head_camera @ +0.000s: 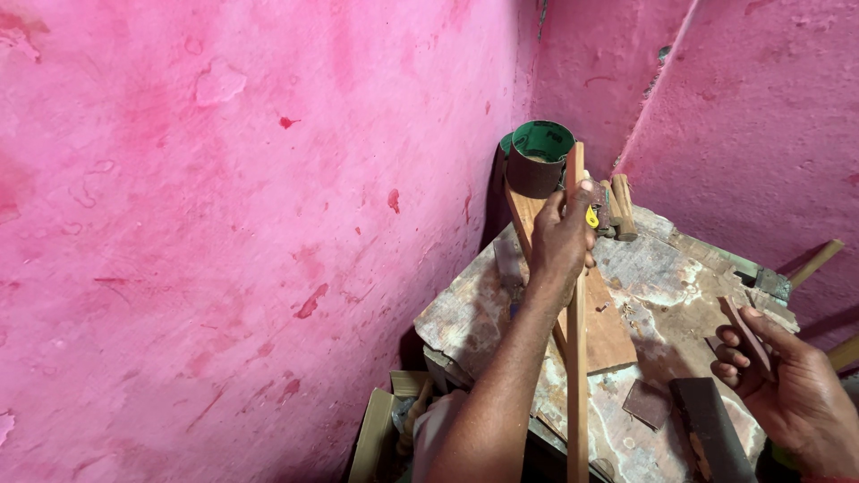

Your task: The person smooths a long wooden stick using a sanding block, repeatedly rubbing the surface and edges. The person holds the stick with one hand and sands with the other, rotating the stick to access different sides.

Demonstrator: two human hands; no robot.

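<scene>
A long thin wooden strip (577,358) stands nearly upright over the bench (662,286), gripped near its upper end by the left hand (562,246), whose fingers wrap closed around it. The right hand (787,389), low at the right edge, is closed on a small flat dark brown piece (745,333) held between thumb and fingers. The bench top is worn, stained board, set into a corner of rough pink walls (224,224). Behind the strip lie a flat wooden plank (604,331) and a roll of sandpaper (540,159), green inside. Short wooden rods (622,207) rest just beside it. A dark block (711,429) and a brown square of sandpaper (647,403) lie near the front edge.
</scene>
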